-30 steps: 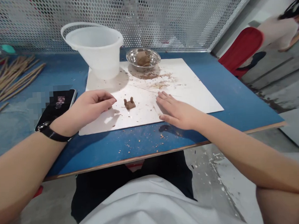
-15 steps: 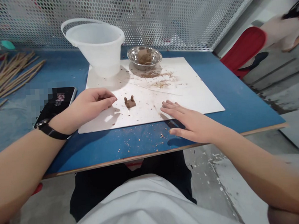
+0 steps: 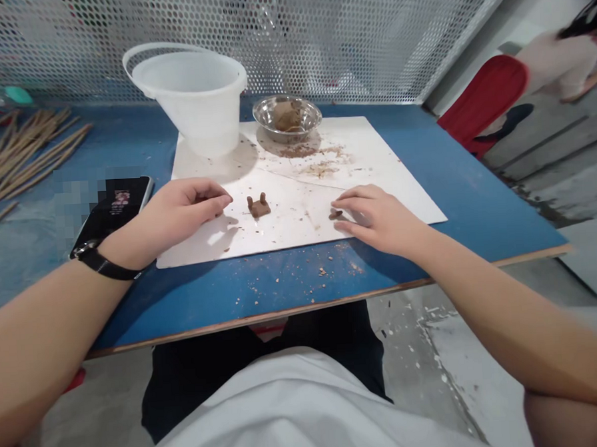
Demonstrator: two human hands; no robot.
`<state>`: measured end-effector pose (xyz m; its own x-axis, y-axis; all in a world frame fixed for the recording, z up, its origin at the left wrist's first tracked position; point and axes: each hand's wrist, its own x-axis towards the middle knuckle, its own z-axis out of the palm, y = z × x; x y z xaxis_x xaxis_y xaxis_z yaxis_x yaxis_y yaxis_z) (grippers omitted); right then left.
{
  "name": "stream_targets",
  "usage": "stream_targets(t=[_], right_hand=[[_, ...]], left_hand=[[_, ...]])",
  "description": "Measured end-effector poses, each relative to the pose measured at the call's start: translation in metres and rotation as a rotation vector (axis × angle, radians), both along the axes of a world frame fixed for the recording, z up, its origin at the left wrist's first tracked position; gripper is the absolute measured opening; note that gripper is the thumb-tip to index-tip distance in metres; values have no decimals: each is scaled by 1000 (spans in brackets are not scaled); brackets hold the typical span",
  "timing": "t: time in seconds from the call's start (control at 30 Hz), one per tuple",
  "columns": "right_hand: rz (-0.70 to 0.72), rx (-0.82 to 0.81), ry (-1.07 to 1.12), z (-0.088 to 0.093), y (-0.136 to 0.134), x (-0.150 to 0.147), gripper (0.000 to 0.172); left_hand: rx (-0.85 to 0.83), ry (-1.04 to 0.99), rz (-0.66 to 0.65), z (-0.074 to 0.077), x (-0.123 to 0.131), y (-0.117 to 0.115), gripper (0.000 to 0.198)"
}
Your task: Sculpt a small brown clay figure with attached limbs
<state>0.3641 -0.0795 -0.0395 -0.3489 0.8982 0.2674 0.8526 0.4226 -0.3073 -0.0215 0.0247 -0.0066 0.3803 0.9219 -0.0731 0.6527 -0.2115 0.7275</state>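
A small brown clay piece (image 3: 259,207), a flat block with short pegs standing up from it, rests on the white board (image 3: 397,198). To its left hovers my left hand (image 3: 190,206), thumb and fingers pressed together; whatever they hold, if anything, is hidden. On the right side of the board, my right hand (image 3: 371,216) has its thumb and fingers apart around a small bit of clay (image 3: 335,215). That bit appears to lie on the board, and I cannot tell whether the fingertips touch it.
Behind stand a white bucket (image 3: 197,109) and a metal bowl (image 3: 268,122) holding a clay lump (image 3: 287,116). Left are a phone (image 3: 122,206) and a bundle of sticks (image 3: 29,151). Crumbs litter the blue table (image 3: 262,285). Another person (image 3: 560,63) is at far right, beyond a red chair (image 3: 492,100).
My right hand has gone from flat, fingers stretched over the board's front edge, to raised and curved, uncovering the small clay bit. The left hand stays nearly still.
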Motion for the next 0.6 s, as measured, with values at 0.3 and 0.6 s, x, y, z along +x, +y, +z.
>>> stream_targets(t=[0.3,0.6], right_hand=[[153,-22,187,30,26,-51,12],[604,170,322,36,42,-125,7]], left_hand=[[40,-88,-13,2,2,-7,29],[-271,-504,-335,4,7,-28,40]])
